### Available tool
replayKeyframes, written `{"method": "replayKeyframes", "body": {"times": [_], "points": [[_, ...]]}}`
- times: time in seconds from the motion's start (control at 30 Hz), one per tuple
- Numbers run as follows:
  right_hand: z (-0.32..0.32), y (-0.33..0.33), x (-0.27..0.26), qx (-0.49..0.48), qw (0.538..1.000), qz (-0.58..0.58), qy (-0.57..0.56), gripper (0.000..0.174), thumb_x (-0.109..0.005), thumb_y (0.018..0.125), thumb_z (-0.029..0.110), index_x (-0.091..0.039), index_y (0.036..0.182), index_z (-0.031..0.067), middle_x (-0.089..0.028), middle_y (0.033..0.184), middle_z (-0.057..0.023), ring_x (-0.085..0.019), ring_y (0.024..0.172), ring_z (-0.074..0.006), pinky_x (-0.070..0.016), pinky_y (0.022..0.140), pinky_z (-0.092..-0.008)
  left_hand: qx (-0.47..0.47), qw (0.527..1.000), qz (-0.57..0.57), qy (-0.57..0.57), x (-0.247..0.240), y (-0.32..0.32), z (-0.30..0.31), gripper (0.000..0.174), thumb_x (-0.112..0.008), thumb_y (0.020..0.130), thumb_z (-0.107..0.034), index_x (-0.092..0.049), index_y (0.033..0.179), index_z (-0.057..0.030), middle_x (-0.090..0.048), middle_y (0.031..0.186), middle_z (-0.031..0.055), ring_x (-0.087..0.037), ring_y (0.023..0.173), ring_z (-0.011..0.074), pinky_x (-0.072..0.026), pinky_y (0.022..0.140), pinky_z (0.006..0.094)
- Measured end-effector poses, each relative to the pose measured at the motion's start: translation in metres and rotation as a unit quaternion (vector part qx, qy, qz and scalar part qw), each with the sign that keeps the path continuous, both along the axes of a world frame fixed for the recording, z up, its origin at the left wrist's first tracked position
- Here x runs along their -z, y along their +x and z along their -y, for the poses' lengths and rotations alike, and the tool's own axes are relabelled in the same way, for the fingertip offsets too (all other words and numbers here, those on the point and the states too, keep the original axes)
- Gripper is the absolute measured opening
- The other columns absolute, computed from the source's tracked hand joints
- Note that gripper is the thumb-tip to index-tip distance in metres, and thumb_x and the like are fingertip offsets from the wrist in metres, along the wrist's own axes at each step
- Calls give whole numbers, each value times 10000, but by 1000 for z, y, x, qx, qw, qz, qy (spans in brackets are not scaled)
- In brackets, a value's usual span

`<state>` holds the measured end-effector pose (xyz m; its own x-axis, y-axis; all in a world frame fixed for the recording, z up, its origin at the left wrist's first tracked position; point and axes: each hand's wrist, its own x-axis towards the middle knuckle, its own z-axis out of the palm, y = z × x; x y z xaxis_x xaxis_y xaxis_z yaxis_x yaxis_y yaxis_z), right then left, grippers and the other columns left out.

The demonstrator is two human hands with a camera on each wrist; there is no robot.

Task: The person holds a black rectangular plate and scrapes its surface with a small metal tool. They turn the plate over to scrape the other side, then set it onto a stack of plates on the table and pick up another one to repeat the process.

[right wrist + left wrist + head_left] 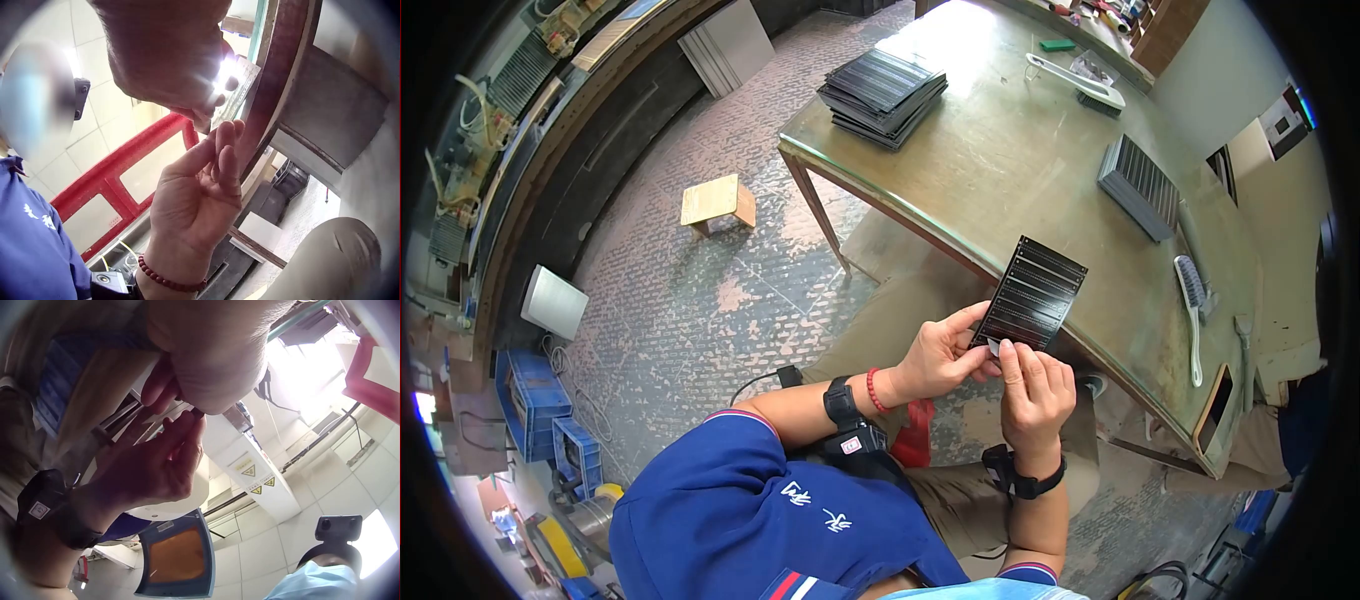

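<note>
A thin black panel (1035, 295) with rows of small pale marks is held up tilted in front of the body, beside the table's near edge. My left hand (940, 358) grips it at the lower left corner between thumb and fingers. At the lower edge my right hand (1036, 395) pinches a small whitish piece (994, 347) against the panel; its kind cannot be told. Both hands' fingertips nearly meet there. In the right wrist view the panel (240, 94) shows partly behind the near hand, with bright glare on it.
On the green-topped table (990, 150) stand a loose stack of black panels (885, 95) and a neater stack (1140, 185). A white-handled brush (1190, 310) lies at the right, another brush (1080, 85) at the back. A wooden stool (718, 203) stands on the floor.
</note>
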<state>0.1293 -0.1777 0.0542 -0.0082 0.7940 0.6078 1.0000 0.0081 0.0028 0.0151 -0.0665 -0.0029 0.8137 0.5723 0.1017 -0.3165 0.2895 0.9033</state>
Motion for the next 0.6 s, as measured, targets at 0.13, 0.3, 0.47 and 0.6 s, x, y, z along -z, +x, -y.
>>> {"method": "replayKeyframes", "body": {"times": [0.13,0.3,0.47,0.6], "points": [[-1,-2,-2,-7,1000,8,-5,342,-642,697,128,-685,1015,9,-656,939,-91,-606,788,-213,-449,641,-340,-9,1000,-6,29,8,1,1,551,-473,885,62,-344,1418,15,-694,823,81,-653,705,80,-539,608,213],[-4,-3,-5,-19,1000,20,0,331,-648,704,139,-687,1005,7,-656,931,-89,-599,777,-208,-445,640,-336,-18,999,1,41,9,2,2,559,-474,871,70,-354,1414,18,-684,772,64,-633,667,63,-524,592,210],[-4,-3,-6,-19,999,28,-5,319,-644,715,148,-689,998,7,-656,926,-86,-595,774,-207,-444,647,-336,-22,997,-17,75,10,1,1,548,-487,860,72,-385,1397,20,-670,696,53,-628,648,52,-521,581,211],[-4,-2,-7,-17,999,29,-8,313,-636,719,152,-689,990,5,-655,928,-85,-593,777,-211,-443,653,-337,-26,997,-18,72,12,1,2,548,-489,859,71,-389,1395,17,-662,677,46,-624,643,48,-518,574,209]]}}
